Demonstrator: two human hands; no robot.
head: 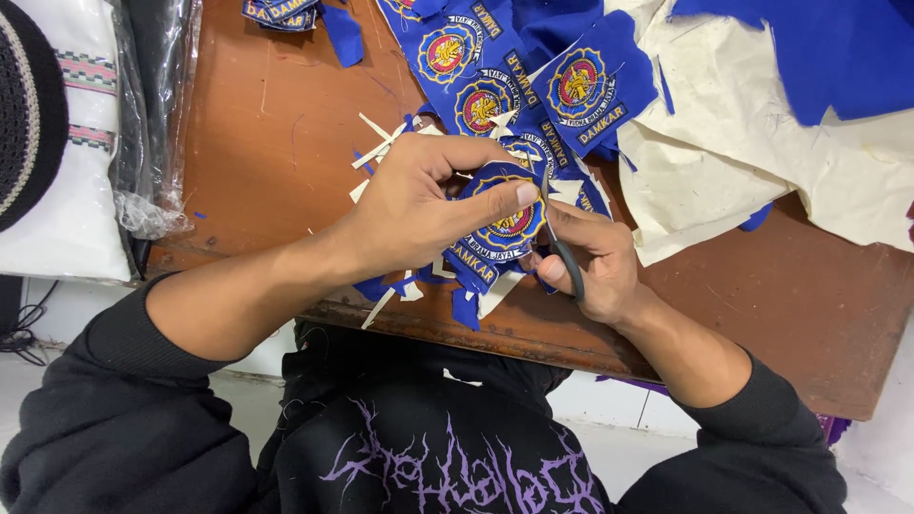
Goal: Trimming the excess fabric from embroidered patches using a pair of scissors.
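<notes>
Between the two hands, over the near edge of the brown desk (276, 143), a round blue patch (500, 214) is being trimmed. The left hand (419, 205) is pinching it, fingers curled shut around it. The right hand (590, 257) is gripping black scissors (566, 262), blades at the patch's right edge. Turning the patch slowly and snipping close to the border should keep the cut neat. More patches (533, 86) are lying beyond the hands.

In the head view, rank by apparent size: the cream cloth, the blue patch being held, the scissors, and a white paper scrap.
1. Cream cloth, largest by far.
2. Blue patch in the left hand.
3. Scissors in the right hand, mostly hidden, so this rank is unsure.
4. White paper scrap.
</notes>
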